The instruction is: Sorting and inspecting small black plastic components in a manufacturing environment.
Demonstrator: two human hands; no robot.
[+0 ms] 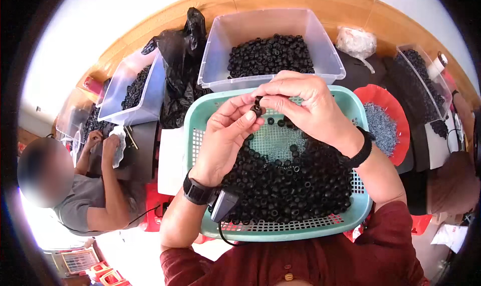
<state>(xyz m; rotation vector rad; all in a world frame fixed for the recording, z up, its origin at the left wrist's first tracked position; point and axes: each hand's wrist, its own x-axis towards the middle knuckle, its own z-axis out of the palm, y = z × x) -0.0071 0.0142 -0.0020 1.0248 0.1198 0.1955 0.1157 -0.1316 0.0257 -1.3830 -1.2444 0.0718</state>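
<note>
My left hand (225, 130) is closed, pinching a small black ring-shaped part (257, 110) between thumb and fingers. The fingertips of my right hand (305, 98) meet it there, closed on a second small dark piece at the top of that part, too small to name. Both hands are above a mint-green perforated basket (193, 110). A heap of loose black ring-shaped parts (285, 191) fills its near side, and a few lie scattered toward the far side. Something fine and pale blue-grey covers some of the basket's floor.
Behind the basket stands a clear plastic bin (220, 45) of black parts, beside a black plastic bag (183, 65). A red bowl (398, 120) holds small blue-grey pieces at right. Another person (90, 201) works at left near another bin (150, 95). A cable runs from my left wrist device (225, 204).
</note>
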